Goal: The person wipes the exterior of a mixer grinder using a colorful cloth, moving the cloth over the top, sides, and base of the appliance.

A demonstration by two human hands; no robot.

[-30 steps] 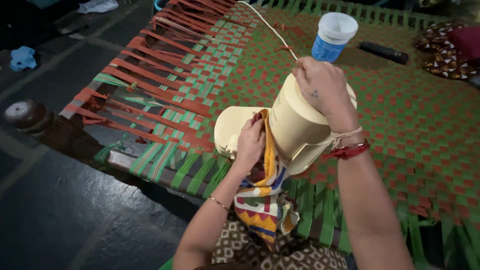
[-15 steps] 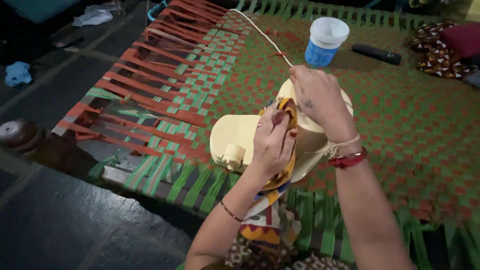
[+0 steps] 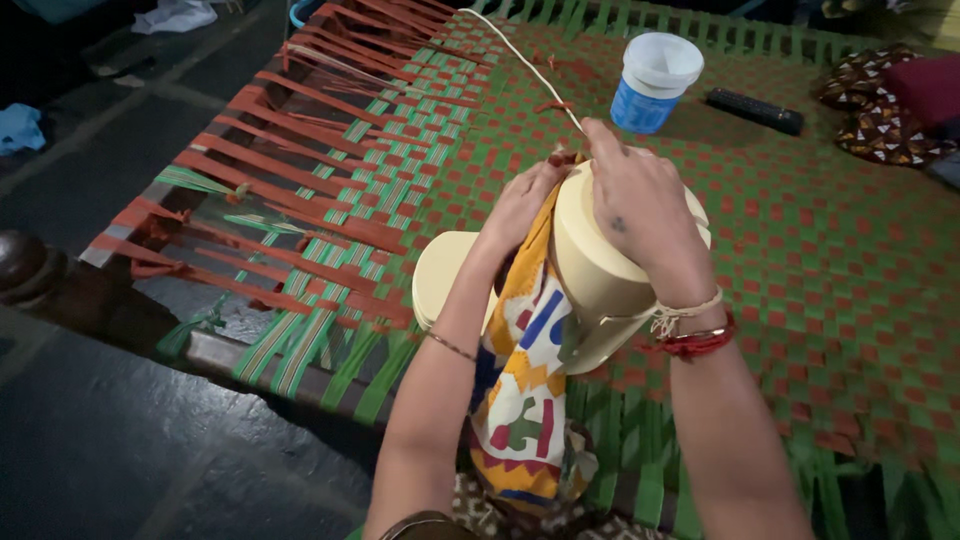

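My cloth [image 3: 525, 400]: yellow, with red, blue, white shapes. Appliance [image 3: 600, 270]: cream. Bed weave [image 3: 830, 260]: red-green check. Cup [image 3: 652, 82]: blue, white lid. My wrist thread [image 3: 700, 343]: red.

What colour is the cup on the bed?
Blue, with a white rim; the cup shows in the head view.

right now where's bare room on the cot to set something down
Bare weave lies right of the cream appliance, below the black remote. Crowded: far edge with the blue cup and patterned cushions; left end has open straps.
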